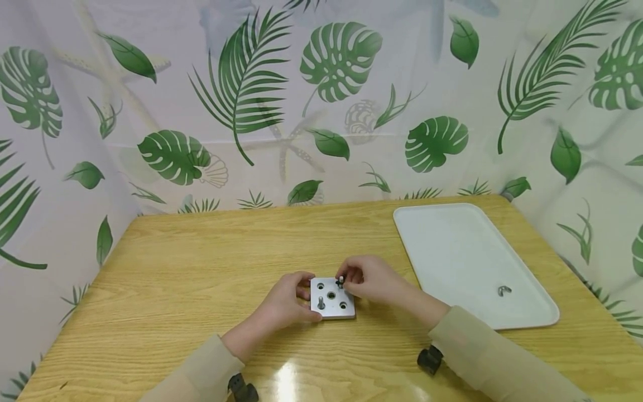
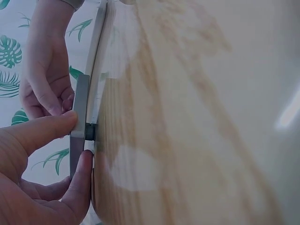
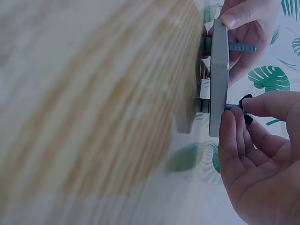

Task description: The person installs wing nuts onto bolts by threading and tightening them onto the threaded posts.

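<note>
A square silver metal plate [image 1: 331,310] with several holes lies in front of me, held slightly above the wooden table by bolt heads under it. My left hand [image 1: 286,301] grips its left edge, thumb at the near corner and fingers at the far one. One bolt [image 1: 321,303] stands up bare through the near left hole. At the far right corner, my right hand [image 1: 369,276] pinches a black wing nut [image 3: 242,102] on the threaded end of a second bolt [image 3: 231,107]. In the right wrist view, bolt heads [image 3: 203,105] show beneath the plate.
A white tray [image 1: 452,240] stands on the table's right side, with a silver wing nut [image 1: 504,290] lying in it. The wooden table [image 1: 201,257] reaches back to a leaf-patterned cloth [image 1: 271,184]. Dark wrist cameras [image 1: 430,359] hang under both sleeves.
</note>
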`<state>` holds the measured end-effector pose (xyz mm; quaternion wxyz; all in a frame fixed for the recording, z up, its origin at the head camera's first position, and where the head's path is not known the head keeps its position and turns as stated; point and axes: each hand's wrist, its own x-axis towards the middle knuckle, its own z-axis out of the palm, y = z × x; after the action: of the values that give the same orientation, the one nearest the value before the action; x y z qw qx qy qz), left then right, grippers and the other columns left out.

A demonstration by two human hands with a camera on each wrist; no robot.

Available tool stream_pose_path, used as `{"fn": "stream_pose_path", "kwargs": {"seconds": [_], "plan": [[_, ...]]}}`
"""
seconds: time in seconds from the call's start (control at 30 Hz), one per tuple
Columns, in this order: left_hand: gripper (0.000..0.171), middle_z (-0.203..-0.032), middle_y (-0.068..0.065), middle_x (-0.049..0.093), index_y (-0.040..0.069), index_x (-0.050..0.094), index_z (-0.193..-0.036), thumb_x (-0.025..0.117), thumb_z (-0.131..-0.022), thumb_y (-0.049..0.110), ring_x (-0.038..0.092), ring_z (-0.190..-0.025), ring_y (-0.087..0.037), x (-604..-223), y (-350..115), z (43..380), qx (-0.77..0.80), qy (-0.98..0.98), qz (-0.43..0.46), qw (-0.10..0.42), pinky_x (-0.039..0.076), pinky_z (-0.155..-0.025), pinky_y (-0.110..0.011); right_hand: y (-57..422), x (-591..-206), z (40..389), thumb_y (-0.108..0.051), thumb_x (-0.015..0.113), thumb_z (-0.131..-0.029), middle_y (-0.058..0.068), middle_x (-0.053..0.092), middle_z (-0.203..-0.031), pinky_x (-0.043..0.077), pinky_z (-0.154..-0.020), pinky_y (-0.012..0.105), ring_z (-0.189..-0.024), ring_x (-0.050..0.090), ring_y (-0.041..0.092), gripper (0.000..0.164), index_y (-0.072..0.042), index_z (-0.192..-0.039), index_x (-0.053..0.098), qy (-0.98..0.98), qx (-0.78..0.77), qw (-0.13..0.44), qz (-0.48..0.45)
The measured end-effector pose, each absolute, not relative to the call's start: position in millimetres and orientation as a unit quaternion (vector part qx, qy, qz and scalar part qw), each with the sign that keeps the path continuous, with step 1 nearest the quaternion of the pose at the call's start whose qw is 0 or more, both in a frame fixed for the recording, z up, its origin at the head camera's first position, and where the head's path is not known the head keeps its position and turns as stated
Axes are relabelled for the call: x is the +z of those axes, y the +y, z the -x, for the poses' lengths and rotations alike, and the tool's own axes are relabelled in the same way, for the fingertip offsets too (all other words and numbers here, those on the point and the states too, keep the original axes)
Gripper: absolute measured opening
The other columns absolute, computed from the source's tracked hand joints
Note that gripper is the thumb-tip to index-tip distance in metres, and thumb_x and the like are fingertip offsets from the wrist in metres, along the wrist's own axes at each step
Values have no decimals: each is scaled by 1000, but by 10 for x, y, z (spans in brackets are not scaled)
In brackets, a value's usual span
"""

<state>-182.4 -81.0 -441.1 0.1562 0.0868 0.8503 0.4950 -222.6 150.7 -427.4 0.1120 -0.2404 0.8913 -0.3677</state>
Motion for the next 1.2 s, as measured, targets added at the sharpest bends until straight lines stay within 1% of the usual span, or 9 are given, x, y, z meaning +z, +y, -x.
{"fn": "stream_pose_path", "kwargs": {"seconds": [0.13, 0.3, 0.53, 0.6, 0.67, 0.8, 0.87, 1.03, 1.2], "plan": [[81, -130, -18, 64, -8, 54, -145, 92, -74, -6, 65, -101, -19, -4411, -809, 1814, 491, 853, -87, 155, 61, -83, -29, 1507, -4284, 2223, -8, 76, -94, 2, 70, -84, 50, -68, 21, -76, 59, 9, 4, -7, -97, 74, 899, -362, 103, 226], [81, -132, -18, 64, -7, 54, -145, 93, -74, -6, 65, -103, -20, -4403, -808, 1813, 489, 855, -88, 151, 61, -83, -29, 1486, -4265, 2209, -18, 82, -93, -1, 67, -79, 46, -64, 21, -70, 55, 8, 15, -9, -90, 71, 912, -339, 85, 216], [81, -133, -19, 64, -8, 54, -146, 92, -75, -5, 65, -103, -20, -4404, -800, 1810, 489, 854, -90, 155, 61, -84, -30, 1482, -4256, 2183, -28, 85, -92, -2, 64, -72, 41, -57, 22, -63, 51, 9, 26, -11, -83, 67, 917, -329, 73, 214], [81, -133, -19, 64, -9, 54, -146, 92, -75, -6, 65, -103, -20, -4401, -800, 1807, 491, 852, -90, 155, 61, -85, -30, 1492, -4247, 2176, -30, 83, -93, -2, 63, -73, 42, -58, 22, -64, 51, 9, 25, -11, -87, 67, 917, -331, 75, 209], [80, -133, -19, 64, -9, 54, -145, 92, -75, -6, 65, -102, -20, -4400, -801, 1805, 493, 851, -90, 156, 61, -84, -30, 1505, -4233, 2170, -29, 80, -95, -1, 64, -77, 43, -60, 23, -66, 53, 10, 23, -9, -98, 69, 916, -334, 76, 207], [80, -131, -20, 64, -9, 54, -145, 92, -74, -7, 65, -101, -20, -4401, -804, 1803, 494, 851, -89, 155, 61, -84, -31, 1531, -4216, 2180, -18, 72, -98, 0, 67, -86, 47, -66, 25, -72, 56, 10, 31, -6, -126, 68, 908, -344, 83, 223], [81, -131, -19, 64, -9, 54, -145, 92, -74, -7, 65, -101, -19, -4402, -806, 1802, 495, 851, -87, 156, 61, -83, -30, 1537, -4216, 2191, -12, 69, -97, 1, 68, -89, 48, -68, 24, -74, 57, 9, 34, -6, -130, 69, 902, -350, 89, 239], [81, -131, -20, 64, -9, 53, -145, 92, -74, -7, 65, -100, -19, -4404, -809, 1805, 499, 848, -90, 156, 61, -83, -30, 1524, -4230, 2208, -4, 67, -95, 0, 68, -85, 48, -66, 22, -72, 56, 9, 19, -7, -112, 76, 892, -358, 101, 258], [80, -132, -20, 63, -10, 53, -145, 91, -74, -7, 65, -101, -19, -4414, -803, 1809, 500, 847, -92, 154, 61, -83, -29, 1493, -4252, 2213, -4, 74, -95, 1, 69, -82, 48, -65, 21, -72, 57, 9, 4, -7, -98, 74, 898, -357, 99, 237]]}}
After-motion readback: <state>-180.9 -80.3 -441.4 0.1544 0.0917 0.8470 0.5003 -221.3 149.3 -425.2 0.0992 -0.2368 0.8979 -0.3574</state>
